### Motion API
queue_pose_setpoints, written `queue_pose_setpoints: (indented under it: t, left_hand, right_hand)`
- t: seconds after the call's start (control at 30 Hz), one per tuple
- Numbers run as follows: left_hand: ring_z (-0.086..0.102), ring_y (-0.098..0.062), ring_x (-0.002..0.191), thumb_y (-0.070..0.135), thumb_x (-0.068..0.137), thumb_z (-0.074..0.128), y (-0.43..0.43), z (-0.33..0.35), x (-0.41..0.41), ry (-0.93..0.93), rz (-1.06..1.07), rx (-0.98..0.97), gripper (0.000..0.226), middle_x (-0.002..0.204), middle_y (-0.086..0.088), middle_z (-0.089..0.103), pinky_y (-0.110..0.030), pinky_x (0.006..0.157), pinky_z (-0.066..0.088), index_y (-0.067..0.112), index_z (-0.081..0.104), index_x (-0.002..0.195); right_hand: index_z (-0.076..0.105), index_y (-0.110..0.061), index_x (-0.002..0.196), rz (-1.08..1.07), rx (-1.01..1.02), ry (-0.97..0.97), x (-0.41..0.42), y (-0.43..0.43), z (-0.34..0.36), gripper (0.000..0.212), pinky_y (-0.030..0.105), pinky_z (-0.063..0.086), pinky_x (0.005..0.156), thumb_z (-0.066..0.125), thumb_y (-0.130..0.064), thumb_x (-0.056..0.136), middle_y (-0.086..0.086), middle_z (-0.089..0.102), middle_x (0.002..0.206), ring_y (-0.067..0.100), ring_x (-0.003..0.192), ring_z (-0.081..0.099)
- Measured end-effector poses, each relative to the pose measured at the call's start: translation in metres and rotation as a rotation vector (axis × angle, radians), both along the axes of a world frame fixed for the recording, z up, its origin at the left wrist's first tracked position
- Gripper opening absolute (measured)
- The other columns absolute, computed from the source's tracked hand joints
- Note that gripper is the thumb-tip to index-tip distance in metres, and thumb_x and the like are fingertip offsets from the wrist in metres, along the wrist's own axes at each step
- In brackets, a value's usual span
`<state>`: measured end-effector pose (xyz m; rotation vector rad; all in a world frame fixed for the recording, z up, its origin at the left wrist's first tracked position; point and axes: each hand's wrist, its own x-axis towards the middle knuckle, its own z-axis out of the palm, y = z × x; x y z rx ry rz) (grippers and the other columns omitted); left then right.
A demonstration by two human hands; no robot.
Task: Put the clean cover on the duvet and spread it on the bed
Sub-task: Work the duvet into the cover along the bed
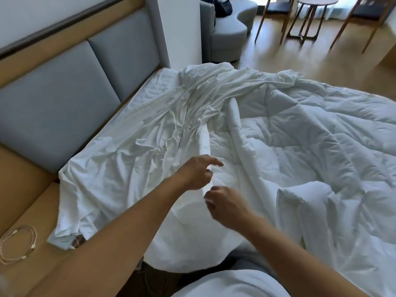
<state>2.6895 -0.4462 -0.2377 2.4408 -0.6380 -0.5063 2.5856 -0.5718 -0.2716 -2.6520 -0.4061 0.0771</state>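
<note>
A thin white cover (137, 144) lies crumpled across the left half of the bed, up against the grey headboard. A puffy quilted white duvet (310, 133) is heaped on the right half and overlaps the cover's edge in the middle. My left hand (196, 173) hovers over that seam with its index finger stretched out and the other fingers loosely bent, holding nothing that I can see. Just below it, my right hand (225, 205) has its fingers curled and pinches a fold of the white cover edge.
A padded grey headboard (64, 99) in a wooden frame runs along the left. A coiled white cable (18, 243) lies on the wooden ledge beside the bed. Beyond the bed are a grey sofa (229, 31), a round table (315, 9) and wooden chairs on wood flooring.
</note>
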Motion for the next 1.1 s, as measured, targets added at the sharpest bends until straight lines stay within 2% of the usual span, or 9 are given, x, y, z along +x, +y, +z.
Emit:
queue_pose_setpoints:
  t: [0.1,0.17,0.23,0.3,0.43,0.57,0.73,0.9,1.1]
  left_hand:
    - [0.064,-0.024,0.1,0.049,0.084,0.073,-0.044,-0.007,0.033,0.136,0.132,0.431,0.05,0.119,-0.002,0.058,-0.032,0.077,0.059,0.021,0.064,0.125]
    - [0.065,-0.03,0.104,0.04,0.081,0.079,-0.055,-0.016,0.039,0.099,0.113,0.709,0.053,0.117,-0.007,0.057,-0.034,0.076,0.057,0.012,0.061,0.123]
    - [0.066,-0.031,0.104,0.021,0.086,0.069,-0.058,-0.029,0.042,0.06,0.122,0.755,0.037,0.113,-0.009,0.061,-0.033,0.074,0.052,0.008,0.062,0.12]
    - [0.067,-0.03,0.094,0.016,0.088,0.063,-0.054,-0.037,0.049,0.107,0.226,0.603,0.022,0.106,-0.013,0.066,-0.031,0.07,0.052,0.005,0.065,0.108]
    - [0.058,-0.019,0.054,0.005,0.095,0.061,-0.027,-0.019,0.065,0.462,0.691,-0.158,0.02,0.076,-0.01,0.061,-0.022,0.05,0.044,0.003,0.07,0.077]
    - [0.075,-0.026,0.08,0.007,0.096,0.055,0.012,0.011,0.063,0.856,0.788,-0.672,0.026,0.094,-0.015,0.075,-0.034,0.064,0.061,0.006,0.08,0.096]
    - [0.071,-0.03,0.092,0.012,0.101,0.056,0.035,0.011,0.052,0.774,0.896,-0.699,0.027,0.11,-0.016,0.072,-0.038,0.075,0.063,0.009,0.068,0.124]
    - [0.071,-0.021,0.073,0.015,0.098,0.063,0.032,0.01,0.041,0.725,0.84,-0.623,0.008,0.093,-0.011,0.073,-0.03,0.059,0.058,0.014,0.069,0.103]
    - [0.065,-0.015,0.074,0.024,0.102,0.059,0.045,0.009,0.047,0.588,0.574,-0.279,0.018,0.084,-0.002,0.067,-0.032,0.064,0.056,0.006,0.062,0.099]
  right_hand:
    - [0.064,-0.008,0.076,0.209,0.014,0.012,-0.002,0.001,0.004,0.018,0.033,0.043,0.06,0.051,-0.008,0.089,0.01,0.063,0.077,0.032,0.071,0.062]
    - [0.059,-0.007,0.07,0.285,0.073,-0.016,0.001,-0.006,0.011,0.02,0.029,0.035,0.056,0.052,-0.007,0.089,0.008,0.053,0.067,0.028,0.057,0.052]
    - [0.055,-0.008,0.067,0.33,0.157,-0.049,0.009,-0.017,0.018,0.023,0.026,0.031,0.054,0.054,-0.007,0.09,0.002,0.044,0.063,0.025,0.052,0.042]
    - [0.065,-0.006,0.074,0.351,0.294,-0.028,0.019,-0.029,0.02,0.019,0.022,0.036,0.055,0.059,-0.009,0.092,0.003,0.055,0.065,0.025,0.055,0.05]
    - [0.062,-0.026,0.125,0.25,0.576,0.396,0.032,-0.042,0.014,0.036,0.017,0.048,0.067,0.063,-0.046,0.095,-0.007,0.069,0.082,0.006,0.07,0.063]
    - [0.032,-0.03,0.143,-0.099,1.251,0.878,0.055,-0.032,-0.001,0.052,0.036,0.06,0.058,0.056,-0.044,0.099,0.008,0.064,0.097,0.022,0.064,0.067]
    - [0.037,-0.04,0.146,-0.4,1.398,0.811,0.121,-0.01,-0.023,0.053,0.043,0.058,0.088,0.061,-0.036,0.099,0.001,0.052,0.128,0.021,0.106,0.06]
    - [0.046,-0.036,0.141,-0.489,1.513,0.855,0.171,0.015,-0.028,0.046,0.025,0.054,0.063,0.061,-0.025,0.099,0.003,0.066,0.113,0.016,0.082,0.069]
    - [0.064,-0.016,0.102,-0.717,1.47,0.795,0.191,0.021,-0.057,0.009,0.028,0.058,0.068,0.066,-0.014,0.094,0.012,0.066,0.108,0.019,0.084,0.065]
